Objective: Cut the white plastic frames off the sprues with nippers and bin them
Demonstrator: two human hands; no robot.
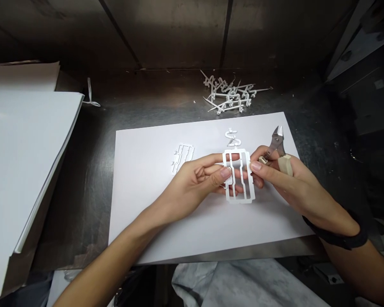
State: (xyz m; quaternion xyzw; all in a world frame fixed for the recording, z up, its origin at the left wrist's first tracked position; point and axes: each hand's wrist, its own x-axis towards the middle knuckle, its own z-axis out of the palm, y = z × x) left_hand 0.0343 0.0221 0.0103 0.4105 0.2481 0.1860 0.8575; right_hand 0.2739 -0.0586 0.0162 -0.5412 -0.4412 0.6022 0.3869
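Observation:
My left hand (200,179) pinches the left side of a white plastic frame part (238,175), held just above a white paper sheet (153,204). My right hand (286,185) grips the frame's right edge with thumb and forefinger and also holds small cutting pliers (276,147) with cream handles, jaws pointing up and away. A small curly white offcut (232,137) lies on the sheet just beyond the frame. A second white frame part (182,157) lies flat on the sheet to the left.
A heap of white plastic offcuts (232,94) sits on the dark metal bench (96,170) behind the sheet. A stack of white sheets (22,162) lies at the left. Metal walls close the back. Grey cloth (240,285) shows below the bench edge.

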